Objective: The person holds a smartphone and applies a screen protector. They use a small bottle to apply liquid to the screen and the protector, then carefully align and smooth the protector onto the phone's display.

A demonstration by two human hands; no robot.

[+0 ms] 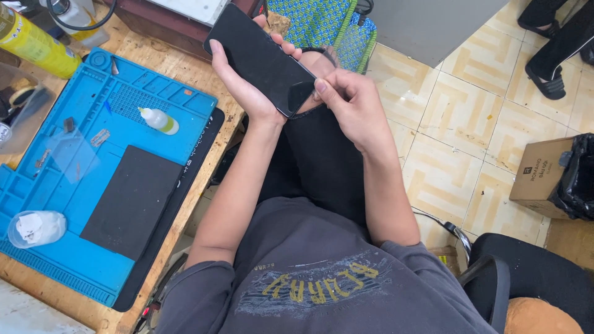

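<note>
A black smartphone (260, 55) with a dark screen is held over my lap, tilted from upper left to lower right. My left hand (238, 83) grips it from below, thumb along its left edge and fingertips curling over the right edge. My right hand (346, 102) pinches the phone's lower right corner with thumb and fingers. Both forearms reach up from my grey shirt across my dark trousers.
A blue repair mat (74, 247) lies on the wooden bench at left, bearing a black pad (133, 201), a small white dropper bottle (159, 120), a clear film and a small cup. A yellow can (34, 43) stands behind. A cardboard box (544, 176) sits on the tiled floor; a chair arm (495, 291) is at lower right.
</note>
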